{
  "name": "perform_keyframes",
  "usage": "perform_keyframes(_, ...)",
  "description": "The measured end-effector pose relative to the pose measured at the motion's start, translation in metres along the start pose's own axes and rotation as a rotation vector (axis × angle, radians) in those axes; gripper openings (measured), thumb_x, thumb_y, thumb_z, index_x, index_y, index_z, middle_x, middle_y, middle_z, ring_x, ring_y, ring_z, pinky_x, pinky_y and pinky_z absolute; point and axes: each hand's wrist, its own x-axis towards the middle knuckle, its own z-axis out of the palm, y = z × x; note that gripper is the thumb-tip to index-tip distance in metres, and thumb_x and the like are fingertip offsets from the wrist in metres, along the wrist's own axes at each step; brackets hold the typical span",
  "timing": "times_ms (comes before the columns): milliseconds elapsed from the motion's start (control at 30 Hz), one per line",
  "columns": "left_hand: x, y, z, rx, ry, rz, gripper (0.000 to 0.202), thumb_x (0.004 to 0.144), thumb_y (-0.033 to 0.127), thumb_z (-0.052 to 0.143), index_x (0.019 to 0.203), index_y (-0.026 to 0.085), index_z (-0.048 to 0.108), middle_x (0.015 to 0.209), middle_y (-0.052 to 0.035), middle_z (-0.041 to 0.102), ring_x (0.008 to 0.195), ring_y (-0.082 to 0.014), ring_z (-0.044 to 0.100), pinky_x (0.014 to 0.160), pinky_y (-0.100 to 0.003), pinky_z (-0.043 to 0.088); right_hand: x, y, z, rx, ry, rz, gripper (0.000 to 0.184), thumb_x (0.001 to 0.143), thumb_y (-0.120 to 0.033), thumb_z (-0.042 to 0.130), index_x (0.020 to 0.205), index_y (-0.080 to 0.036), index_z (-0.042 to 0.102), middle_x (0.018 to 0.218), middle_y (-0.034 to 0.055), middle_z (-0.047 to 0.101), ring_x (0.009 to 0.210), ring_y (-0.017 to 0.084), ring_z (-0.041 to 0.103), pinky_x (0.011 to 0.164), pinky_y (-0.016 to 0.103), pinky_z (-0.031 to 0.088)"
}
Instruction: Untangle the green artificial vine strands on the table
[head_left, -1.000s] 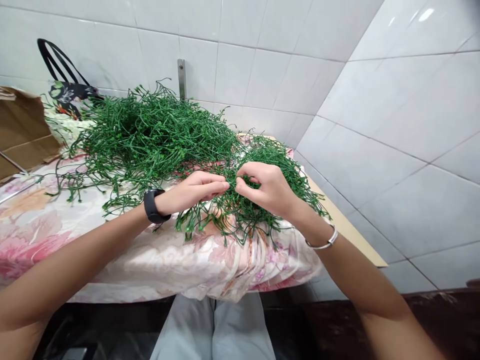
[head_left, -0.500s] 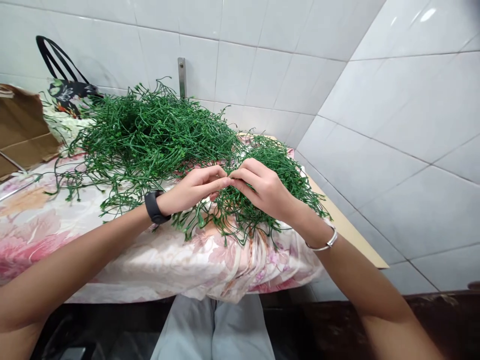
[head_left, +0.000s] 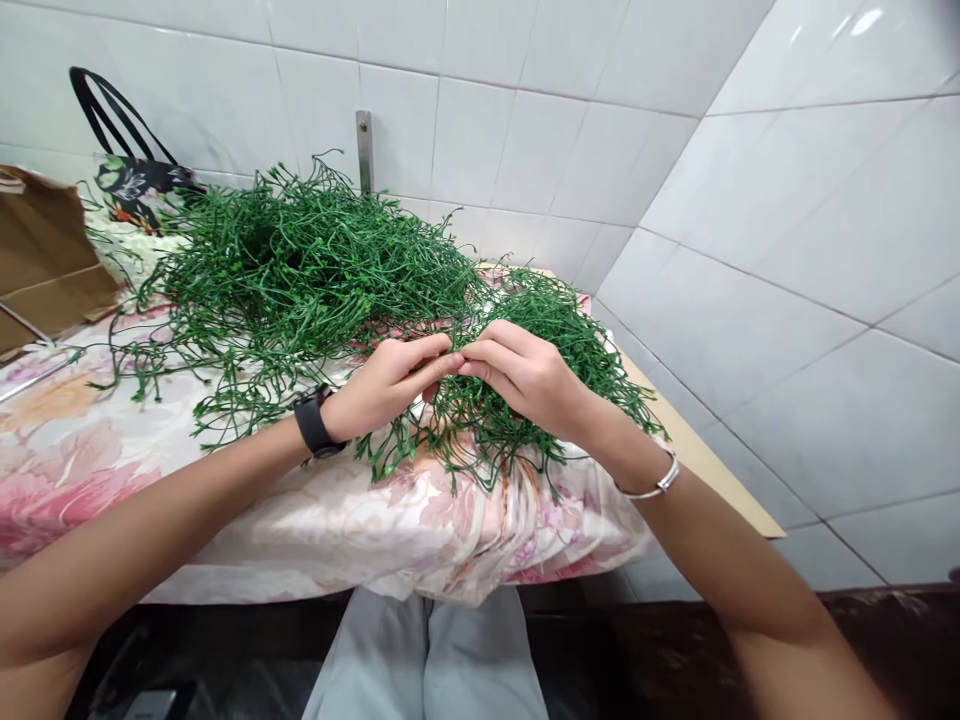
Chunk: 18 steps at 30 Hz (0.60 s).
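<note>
My left hand (head_left: 397, 385), with a black watch (head_left: 316, 420) on its wrist, is closed in a pinch at the middle of the view. The fingertips of my right hand (head_left: 529, 375) meet it there, also pinched, and a silver bracelet (head_left: 660, 478) circles that wrist. Whatever is between the fingertips is too small and covered to make out. Directly beneath both hands spreads a smaller heap of thin green artificial stems (head_left: 581, 340). Behind and to the left rises a larger tangled pile of the same green stems (head_left: 315, 260).
A floral cloth (head_left: 300, 530) covers the table, bunched at the front edge. At the left stand an open cardboard box (head_left: 45, 260), white flowers (head_left: 139, 255) and a black floral bag (head_left: 142, 190). White tiled walls (head_left: 495, 150) close off the back and right.
Both hands stay pinched together at nearly the same spot. My left wrist has turned slightly and shifted a little to the right. The piles look the same.
</note>
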Motion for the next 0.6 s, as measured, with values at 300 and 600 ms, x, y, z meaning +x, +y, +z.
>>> perform_keyframes(300, -0.0011, 0.0033, -0.0026, 0.032, 0.082, -0.024, 0.029, 0.083, 0.024, 0.043, 0.056, 0.014, 0.040, 0.050, 0.0049, 0.036, 0.047, -0.0047, 0.029, 0.046, -0.021, 0.021, 0.0024, -0.0036, 0.0025, -0.085, -0.023, -0.036, 0.017, 0.087, -0.020, 0.038, 0.086, -0.011, 0.053, 0.074, 0.0058, 0.049, 0.070, 0.012, 0.044, 0.064, 0.026, 0.042)
perform_keyframes(600, 0.0021, -0.0054, -0.0029, -0.086, 0.116, 0.039, 0.027, 0.084, 0.033, 0.043, 0.072, 0.013, 0.056, 0.074, -0.0024, 0.055, 0.068, -0.0100, 0.048, 0.062, -0.022, 0.037, 0.0031, -0.0015, 0.0022, 0.015, 0.022, 0.092, 0.013, 0.085, -0.021, 0.041, 0.083, -0.015, 0.052, 0.075, 0.0043, 0.048, 0.073, 0.012, 0.046, 0.067, 0.027, 0.042)
